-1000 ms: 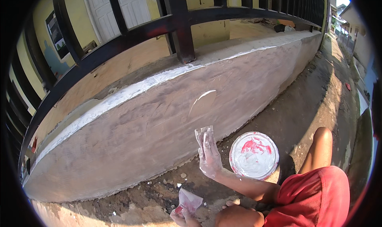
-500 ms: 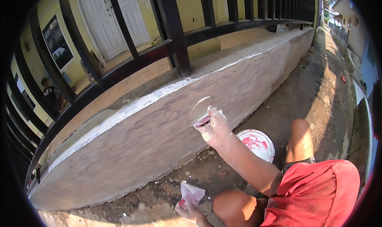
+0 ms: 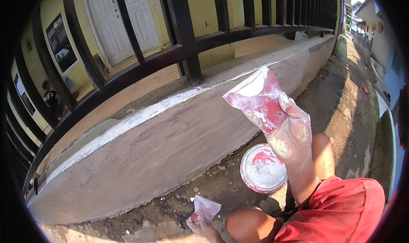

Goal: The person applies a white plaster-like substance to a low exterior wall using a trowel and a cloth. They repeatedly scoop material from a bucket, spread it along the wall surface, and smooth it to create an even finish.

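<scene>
My right hand (image 3: 293, 134) is raised in front of the low wall (image 3: 162, 153), its thumb and fingers closed on a flat red putty scraper (image 3: 272, 108). White putty is heaped along the scraper's far edge, and white smears coat the hand. Low down, my left hand (image 3: 203, 228) grips a second putty scraper (image 3: 207, 208), pinkish and filmed with white. A round bucket (image 3: 264, 170) of white putty streaked with red stands beside the wall, below my right hand. A white putty strip (image 3: 140, 117) runs along the wall's top edge.
A black metal fence (image 3: 181, 21) rises from the wall. Behind it are a white double door (image 3: 123, 21) and a person (image 3: 52, 100) at the left. My bent knees flank the bucket's near side. A narrow path (image 3: 336, 98) runs off to the far right.
My right hand has drawn back from the wall face, risen and turned, so the scraper's broad side and its putty now show. My left hand has barely moved.
</scene>
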Motion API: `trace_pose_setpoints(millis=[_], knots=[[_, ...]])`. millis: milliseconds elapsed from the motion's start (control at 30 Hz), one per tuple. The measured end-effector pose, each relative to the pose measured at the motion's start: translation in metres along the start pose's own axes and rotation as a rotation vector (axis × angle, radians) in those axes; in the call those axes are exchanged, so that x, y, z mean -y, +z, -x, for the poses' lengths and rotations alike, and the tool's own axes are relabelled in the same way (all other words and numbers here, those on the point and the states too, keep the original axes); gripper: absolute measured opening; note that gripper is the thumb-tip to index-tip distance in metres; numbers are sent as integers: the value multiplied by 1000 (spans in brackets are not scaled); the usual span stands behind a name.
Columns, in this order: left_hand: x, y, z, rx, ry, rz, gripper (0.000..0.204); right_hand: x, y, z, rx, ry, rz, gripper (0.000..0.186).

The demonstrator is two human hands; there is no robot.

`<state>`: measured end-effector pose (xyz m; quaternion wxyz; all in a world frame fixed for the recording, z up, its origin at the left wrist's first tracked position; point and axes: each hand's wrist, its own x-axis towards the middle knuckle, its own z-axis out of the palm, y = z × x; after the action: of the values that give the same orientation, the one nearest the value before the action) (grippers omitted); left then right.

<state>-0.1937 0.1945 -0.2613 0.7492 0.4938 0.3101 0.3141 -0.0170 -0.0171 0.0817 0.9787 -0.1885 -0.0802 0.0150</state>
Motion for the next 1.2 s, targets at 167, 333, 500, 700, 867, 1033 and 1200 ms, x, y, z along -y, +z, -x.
trace_pose_setpoints(millis=[167, 333, 500, 700, 867, 1033, 1200], knots=[[4, 55, -13, 317, -207, -12, 27, 69, -59, 23, -38, 19, 82, 41], [-11, 118, -41, 568, -124, -196, 23, 163, -59, 16, -40, -317, 251, 41], [-13, 216, -14, 898, -318, -240, 20, 287, -97, 81, -334, -853, 595, 32], [-2, 304, 4, 1098, -278, -351, 23, 334, -235, 63, -581, -707, 450, 45], [27, 334, 17, 1136, -327, -571, 24, 349, -387, 14, -435, -443, 493, 56], [64, 268, -4, 909, -486, -783, 20, 331, -502, -89, -458, -413, 734, 63], [53, 253, 16, 700, -511, -870, 17, 314, -562, -190, -641, -687, 1437, 72]])
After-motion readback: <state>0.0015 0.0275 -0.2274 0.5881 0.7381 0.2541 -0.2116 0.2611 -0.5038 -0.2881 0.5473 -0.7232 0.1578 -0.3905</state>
